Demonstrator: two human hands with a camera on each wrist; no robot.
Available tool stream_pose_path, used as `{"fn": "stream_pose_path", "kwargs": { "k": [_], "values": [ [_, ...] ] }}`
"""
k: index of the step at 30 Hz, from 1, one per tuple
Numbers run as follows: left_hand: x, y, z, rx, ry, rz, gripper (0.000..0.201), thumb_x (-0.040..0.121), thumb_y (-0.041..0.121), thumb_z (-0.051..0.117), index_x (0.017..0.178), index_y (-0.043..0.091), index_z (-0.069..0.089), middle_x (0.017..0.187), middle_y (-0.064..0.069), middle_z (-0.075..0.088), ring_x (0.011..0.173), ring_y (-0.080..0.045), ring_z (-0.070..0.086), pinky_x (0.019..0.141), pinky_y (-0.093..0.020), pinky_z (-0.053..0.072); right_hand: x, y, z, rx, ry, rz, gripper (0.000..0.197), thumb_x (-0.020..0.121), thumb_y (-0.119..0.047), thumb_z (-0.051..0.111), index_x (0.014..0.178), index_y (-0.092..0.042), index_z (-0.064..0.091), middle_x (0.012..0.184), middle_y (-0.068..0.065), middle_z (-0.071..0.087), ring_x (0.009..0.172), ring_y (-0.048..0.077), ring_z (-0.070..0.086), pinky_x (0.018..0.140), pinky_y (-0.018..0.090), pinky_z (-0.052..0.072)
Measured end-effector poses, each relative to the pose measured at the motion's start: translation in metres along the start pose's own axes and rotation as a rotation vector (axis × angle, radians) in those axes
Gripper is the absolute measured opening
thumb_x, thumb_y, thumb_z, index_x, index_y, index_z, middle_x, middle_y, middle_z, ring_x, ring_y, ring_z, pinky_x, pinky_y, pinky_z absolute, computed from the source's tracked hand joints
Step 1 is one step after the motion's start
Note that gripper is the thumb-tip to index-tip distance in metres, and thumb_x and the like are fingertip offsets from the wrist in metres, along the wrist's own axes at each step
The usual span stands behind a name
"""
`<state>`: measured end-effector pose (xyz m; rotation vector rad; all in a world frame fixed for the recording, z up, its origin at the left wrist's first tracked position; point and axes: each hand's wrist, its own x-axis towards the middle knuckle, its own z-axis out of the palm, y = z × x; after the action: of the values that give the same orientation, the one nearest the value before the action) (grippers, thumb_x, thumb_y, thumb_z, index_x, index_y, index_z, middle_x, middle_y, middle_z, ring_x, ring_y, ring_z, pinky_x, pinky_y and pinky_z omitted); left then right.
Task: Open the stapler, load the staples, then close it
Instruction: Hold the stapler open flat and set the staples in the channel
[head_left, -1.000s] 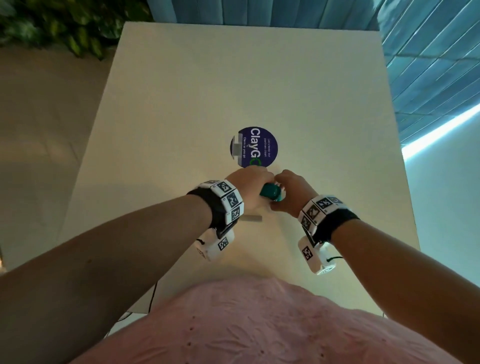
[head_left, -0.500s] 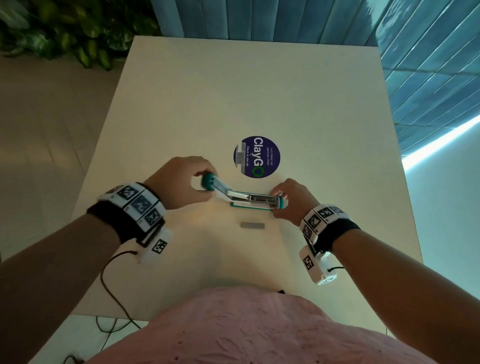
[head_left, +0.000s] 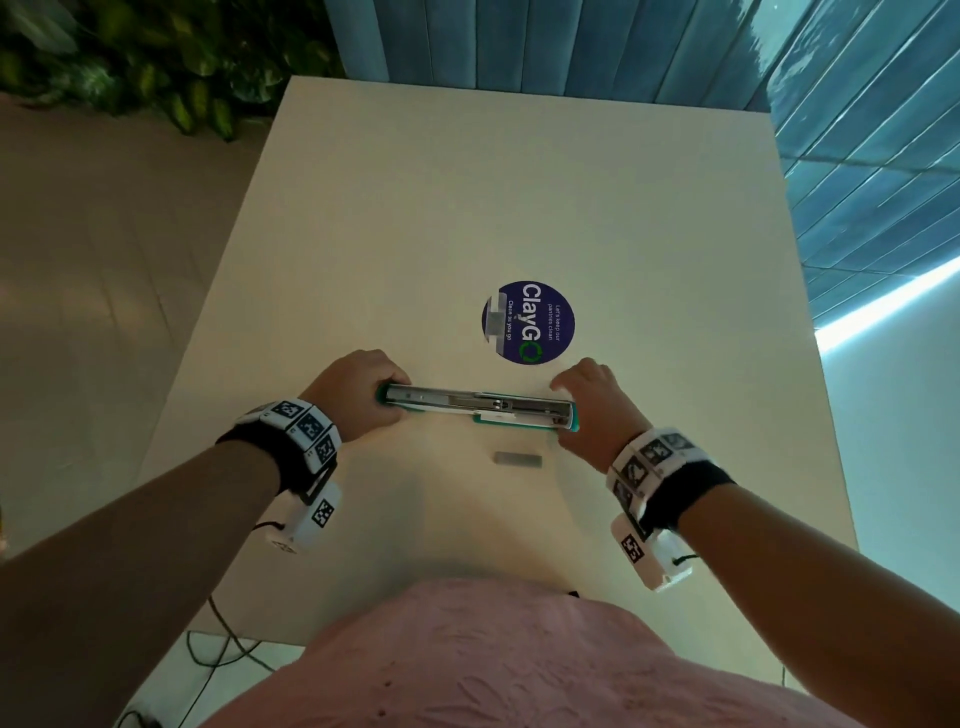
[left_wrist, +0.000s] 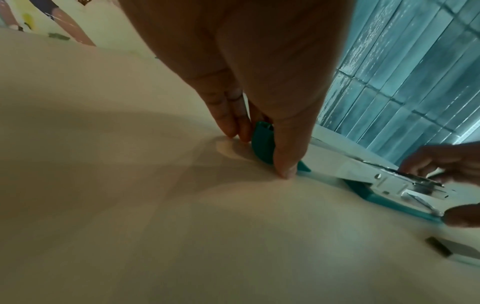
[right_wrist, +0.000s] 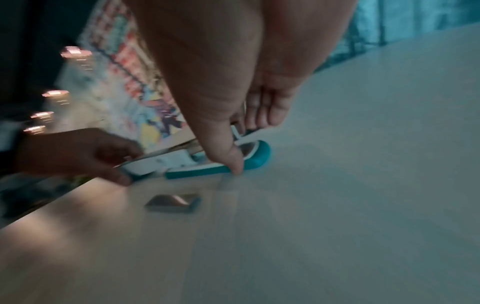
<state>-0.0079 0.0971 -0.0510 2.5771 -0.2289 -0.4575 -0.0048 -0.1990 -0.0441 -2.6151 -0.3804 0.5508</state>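
Observation:
The teal and white stapler (head_left: 478, 408) lies swung fully open in one long line on the white table (head_left: 467, 182), its metal staple channel facing up. My left hand (head_left: 358, 395) pinches the teal cover end (left_wrist: 262, 144) at the left between thumb and fingers, down at the tabletop. At the right end, my right hand (head_left: 592, 410) holds the base, with its thumb (right_wrist: 235, 160) on the near side and the fingers on the far side. A short grey strip of staples (head_left: 517, 459) lies loose on the table just in front of the stapler, untouched.
A round blue sticker (head_left: 529, 322) is stuck flat on the table just behind the stapler. Blue slatted panels stand behind and to the right of the table. Green plants (head_left: 130, 67) are at the far left, and a cable (head_left: 218, 639) hangs below the near edge.
My left hand has swung the stapler's cover out to the left and down until it lies flat. The right hand has kept its hold on the base end.

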Motion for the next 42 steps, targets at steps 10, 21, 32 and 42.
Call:
{"fn": "stream_pose_path", "kwargs": {
  "k": [10,21,32,42],
  "values": [
    [-0.001,-0.002,0.003,-0.003,0.021,-0.040,0.028,0.068,0.022,0.076,0.094,0.018,0.067,0.092,-0.005,0.064,0.084,-0.023,0.056,0.072,-0.030,0.039,-0.027,-0.040,0.044,-0.140,-0.207,-0.211,0.027,0.086,-0.015,0.050,0.112,-0.006,0.052,0.118,0.015,0.051,0.107,0.032,0.045,0.094,0.046,0.045],
    [-0.003,0.000,0.003,-0.039,0.042,-0.034,0.026,0.067,0.020,0.077,0.092,0.018,0.068,0.090,-0.005,0.064,0.083,-0.023,0.057,0.074,-0.037,0.047,-0.013,-0.030,0.004,0.018,0.087,-0.242,0.011,0.087,-0.012,0.051,0.094,-0.010,0.059,0.095,0.010,0.060,0.090,0.027,0.049,0.079,0.038,0.047],
    [-0.004,0.000,0.003,-0.042,0.042,-0.041,0.025,0.067,0.021,0.077,0.091,0.019,0.068,0.088,-0.004,0.064,0.081,-0.022,0.057,0.072,-0.035,0.046,0.002,-0.029,-0.006,-0.108,-0.080,-0.126,0.021,0.092,-0.015,0.042,0.104,-0.009,0.059,0.102,0.011,0.057,0.099,0.027,0.048,0.085,0.039,0.047],
    [-0.003,0.001,0.002,-0.044,0.045,-0.039,0.027,0.067,0.020,0.076,0.092,0.018,0.068,0.089,-0.004,0.064,0.082,-0.022,0.056,0.073,-0.033,0.044,0.006,-0.029,-0.004,-0.097,-0.122,-0.116,0.028,0.095,-0.018,0.038,0.109,-0.014,0.062,0.103,0.011,0.059,0.098,0.025,0.047,0.086,0.039,0.046]
  ]
}}
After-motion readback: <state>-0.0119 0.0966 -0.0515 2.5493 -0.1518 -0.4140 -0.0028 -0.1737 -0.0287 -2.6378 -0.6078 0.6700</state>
